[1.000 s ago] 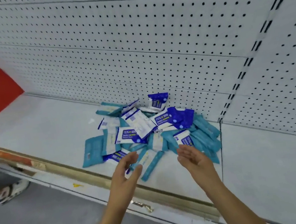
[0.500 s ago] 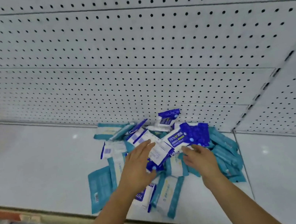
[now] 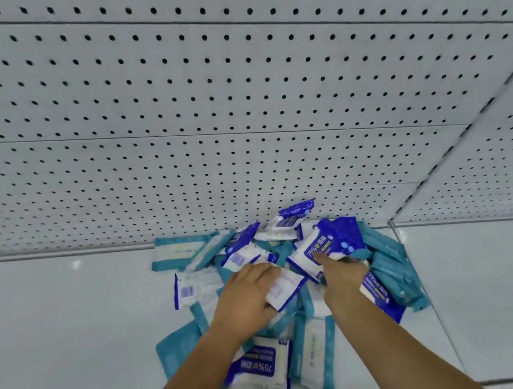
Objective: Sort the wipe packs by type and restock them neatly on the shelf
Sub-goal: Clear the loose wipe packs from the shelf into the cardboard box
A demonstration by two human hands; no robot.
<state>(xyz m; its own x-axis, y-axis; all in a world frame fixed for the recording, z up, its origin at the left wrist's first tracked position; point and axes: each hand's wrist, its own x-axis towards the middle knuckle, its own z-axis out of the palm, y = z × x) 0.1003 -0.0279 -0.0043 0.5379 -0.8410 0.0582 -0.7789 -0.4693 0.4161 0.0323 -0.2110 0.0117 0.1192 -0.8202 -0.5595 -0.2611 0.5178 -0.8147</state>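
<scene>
Two hands are now in the pile of wipe packs (image 3: 311, 349). A second ago both hovered apart and empty above the shelf's front edge; half a second ago they had just reached the packs.

- The left hand (image 3: 247, 299) grips a white-backed pack (image 3: 284, 288) with blue trim, fingers curled over its near end, and the pack looks partly lifted out of the pile.
- The right hand (image 3: 341, 278) pinches the near edge of a blue 75% pack (image 3: 326, 245). One finger lies on its face; the fingers underneath are hidden.
- The hands are close together but not touching, and each has its own pack.

The pile sits on the white shelf (image 3: 70, 338), pushed against the pegboard back (image 3: 171, 123) near the divider seam on the right. It is still a mix of types. Teal packs (image 3: 393, 270) are mostly along the right and left edges, and blue-and-white ones are on top and at the front. Some lie face down. No sorted row is visible anywhere on the shelf.

My read is that sorting is just starting and this is the first pick. Both held packs look like the blue type, so they probably go together. The packs are slippery and overlap, so pulling one out may drag its neighbours with it. There is motion blur around the left hand.
</scene>
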